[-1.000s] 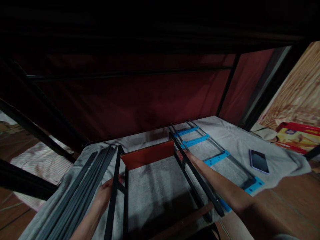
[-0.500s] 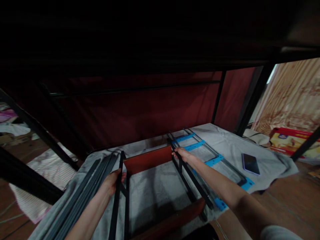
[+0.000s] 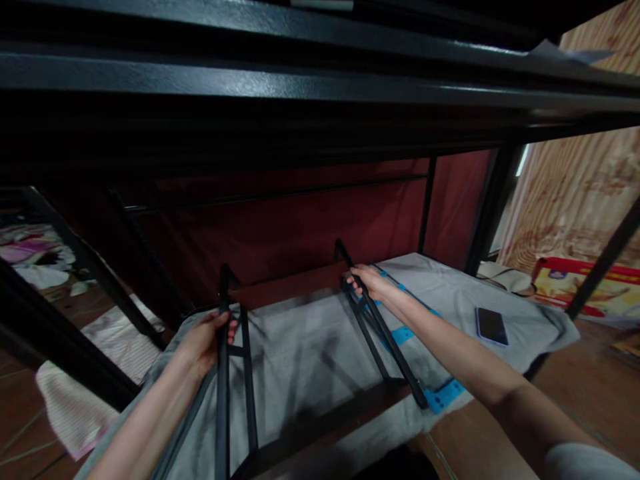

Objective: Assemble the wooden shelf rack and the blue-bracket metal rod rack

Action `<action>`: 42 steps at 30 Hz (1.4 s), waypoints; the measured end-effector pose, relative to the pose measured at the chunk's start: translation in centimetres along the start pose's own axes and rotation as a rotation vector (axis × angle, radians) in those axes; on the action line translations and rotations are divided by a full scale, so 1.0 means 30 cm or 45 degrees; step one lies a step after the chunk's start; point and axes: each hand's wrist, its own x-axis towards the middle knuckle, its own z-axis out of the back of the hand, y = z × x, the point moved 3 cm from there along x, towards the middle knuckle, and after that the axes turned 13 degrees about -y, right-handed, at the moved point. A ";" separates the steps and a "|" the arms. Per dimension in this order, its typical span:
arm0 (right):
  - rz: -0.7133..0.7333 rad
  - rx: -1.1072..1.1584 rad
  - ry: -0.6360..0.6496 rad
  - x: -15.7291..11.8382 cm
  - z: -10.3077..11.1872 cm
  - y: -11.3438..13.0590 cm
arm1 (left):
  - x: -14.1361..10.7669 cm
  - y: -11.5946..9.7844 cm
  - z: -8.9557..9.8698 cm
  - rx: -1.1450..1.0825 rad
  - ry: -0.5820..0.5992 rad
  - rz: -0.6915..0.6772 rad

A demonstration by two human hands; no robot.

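A black metal frame [image 3: 399, 352] with paired side bars and reddish-brown boards across it is in both my hands, over the grey cloth [image 3: 435, 280]. My left hand [image 3: 207, 341] is closed round its left upper bar. On the right upper bar, my right hand [image 3: 369, 283] has its fingers wrapped near the far end. The far board [image 3: 295, 285] joins the two sides; a near board [image 3: 330, 427] lies in shadow close to me. Beside the frame's right side, blue flat brackets [image 3: 445, 396] show, partly hidden by my right forearm and the frame.
A phone [image 3: 491, 326] lies on the cloth at the right. Overhead runs a dark metal shelf edge [image 3: 250, 77], with black posts [image 3: 493, 200] standing around. A red and yellow box [image 3: 585, 287] stands on the floor, and a striped cloth [image 3: 75, 393] lies at the left.
Both hands have lifted the frame off the cloth, its far end rising. The grey rods at the left are now mostly hidden. The view has shifted, bringing the shelf edge into sight.
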 end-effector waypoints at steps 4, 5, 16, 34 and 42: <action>0.202 0.073 -0.055 -0.044 -0.017 0.107 | -0.095 -0.107 -0.038 -0.151 -0.104 -0.269; 0.266 0.109 -0.074 -0.062 -0.015 0.117 | -0.116 -0.113 -0.042 -0.193 -0.119 -0.380; 0.412 0.290 -0.364 -0.225 0.095 -0.081 | -0.277 0.106 0.012 -0.350 -0.260 -0.839; 0.456 0.337 -0.421 -0.394 0.156 -0.119 | -0.377 0.254 0.090 -0.414 -0.419 -0.725; 0.539 0.378 -0.440 -0.412 0.185 -0.171 | -0.358 0.295 0.088 -0.419 -0.472 -0.740</action>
